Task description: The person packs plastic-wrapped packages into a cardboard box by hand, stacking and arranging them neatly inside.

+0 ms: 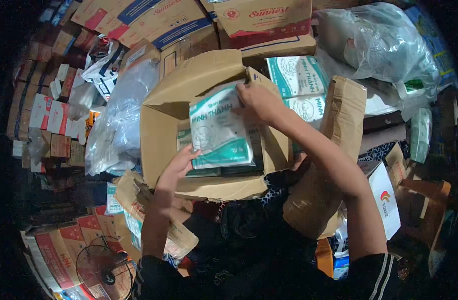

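Between my two hands is a flat green-and-white packet printed MINH THÀNH, held upright and slightly tilted over an open cardboard box. My left hand grips its lower left corner. At the upper right corner, my right hand has its fingers closed on the edge. More packets of the same green-and-white kind lie inside the box, mostly hidden behind the held one. To the right of the box, similar packets lie in another open carton.
Large printed cartons stand behind the box. Clear plastic bags bulge at the upper right, with a plastic-wrapped bundle on the left. A fan stands at the lower left; a white TONSE box is on the right.
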The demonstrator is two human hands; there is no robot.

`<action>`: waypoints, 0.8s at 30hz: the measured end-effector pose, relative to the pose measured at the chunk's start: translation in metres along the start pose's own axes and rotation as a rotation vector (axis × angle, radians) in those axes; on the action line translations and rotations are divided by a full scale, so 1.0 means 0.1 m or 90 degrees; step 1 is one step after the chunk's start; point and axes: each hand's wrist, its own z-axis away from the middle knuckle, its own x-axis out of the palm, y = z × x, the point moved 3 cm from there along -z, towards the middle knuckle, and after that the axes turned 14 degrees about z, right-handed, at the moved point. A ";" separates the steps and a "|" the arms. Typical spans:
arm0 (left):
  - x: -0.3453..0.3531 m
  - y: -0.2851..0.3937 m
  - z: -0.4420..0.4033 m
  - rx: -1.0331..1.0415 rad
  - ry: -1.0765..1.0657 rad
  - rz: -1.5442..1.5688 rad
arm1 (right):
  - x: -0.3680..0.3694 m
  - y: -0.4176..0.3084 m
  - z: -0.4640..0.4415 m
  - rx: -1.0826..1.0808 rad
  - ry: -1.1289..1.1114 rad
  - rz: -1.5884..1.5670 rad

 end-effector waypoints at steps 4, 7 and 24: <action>0.10 0.00 -0.04 -0.038 -0.002 -0.061 | 0.09 0.03 -0.04 -0.072 0.054 0.136; -0.10 -0.24 -0.37 -0.129 -0.013 -0.128 | 0.08 0.00 -0.05 -0.084 -0.011 0.162; 0.21 0.01 -1.19 -0.021 0.145 -1.066 | 0.01 0.02 0.00 -0.133 -0.010 0.209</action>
